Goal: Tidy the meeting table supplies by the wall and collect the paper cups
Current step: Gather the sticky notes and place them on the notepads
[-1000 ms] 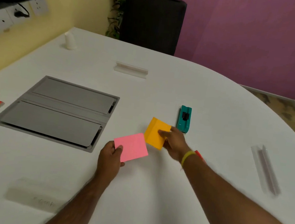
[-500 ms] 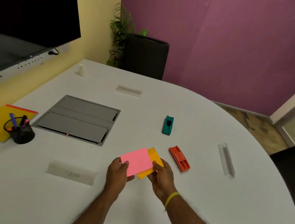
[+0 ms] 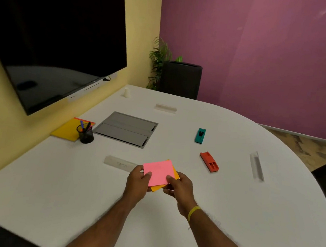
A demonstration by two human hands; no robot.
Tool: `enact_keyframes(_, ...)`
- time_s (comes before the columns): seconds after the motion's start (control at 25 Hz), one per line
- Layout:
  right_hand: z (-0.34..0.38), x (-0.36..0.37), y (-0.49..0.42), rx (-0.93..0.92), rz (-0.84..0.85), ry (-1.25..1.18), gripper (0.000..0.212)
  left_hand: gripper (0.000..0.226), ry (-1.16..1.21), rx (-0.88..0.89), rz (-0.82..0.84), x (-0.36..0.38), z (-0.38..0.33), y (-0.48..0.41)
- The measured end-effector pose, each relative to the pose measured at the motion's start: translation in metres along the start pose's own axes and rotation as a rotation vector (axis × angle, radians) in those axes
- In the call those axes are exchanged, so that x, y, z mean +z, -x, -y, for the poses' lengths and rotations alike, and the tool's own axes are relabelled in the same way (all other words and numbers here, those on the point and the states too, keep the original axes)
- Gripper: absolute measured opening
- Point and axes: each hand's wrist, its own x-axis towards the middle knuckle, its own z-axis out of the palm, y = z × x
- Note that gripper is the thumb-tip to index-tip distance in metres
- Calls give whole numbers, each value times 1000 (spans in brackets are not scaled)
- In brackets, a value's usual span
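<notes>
A pink sticky-note pad (image 3: 158,173) lies stacked on an orange pad (image 3: 175,174), both held just above the white table (image 3: 70,184). My left hand (image 3: 138,182) pinches the stack's left edge, thumb on top. My right hand (image 3: 180,186) pinches its right edge. A white paper cup (image 3: 126,92) stands upside down far off by the yellow wall. A black pen holder (image 3: 85,133) stands on a yellow folder (image 3: 66,129) by the wall.
A teal stapler (image 3: 200,135) and a red stapler (image 3: 209,161) lie right of centre. Three clear name-plate holders (image 3: 120,163) (image 3: 165,108) (image 3: 256,167) sit around a grey cable hatch (image 3: 126,129). A dark screen (image 3: 52,35) hangs on the wall; chairs (image 3: 180,79) stand beyond.
My hands drew together and back toward me, and the pink pad now lies on top of the orange one. My head lifted, which brought the screen and the folder into view.
</notes>
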Motion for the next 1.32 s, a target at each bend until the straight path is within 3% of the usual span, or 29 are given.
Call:
enact_keyframes(0.44, -34, 128, 85, -24, 56, -114, 18, 38, -71, 22, -2, -180, 8, 68)
enact_keyframes(0.68, -73, 256, 109, 4, -44, -241, 24, 63, -760, 136, 211, -351, 47, 55)
enact_keyframes(0.84, -94, 319, 128, 29, -122, -251, 23, 69, -870, 199, 195, -441, 56, 38)
enact_keyframes(1.08, -105, 373, 119, 34, -184, -201, 17, 70, -1035, 305, 171, -499, 74, -11)
enact_keyframes(1.32, -120, 412, 48, 67, -222, -197, 18, 73, -1104, 358, 188, -525, 99, -80)
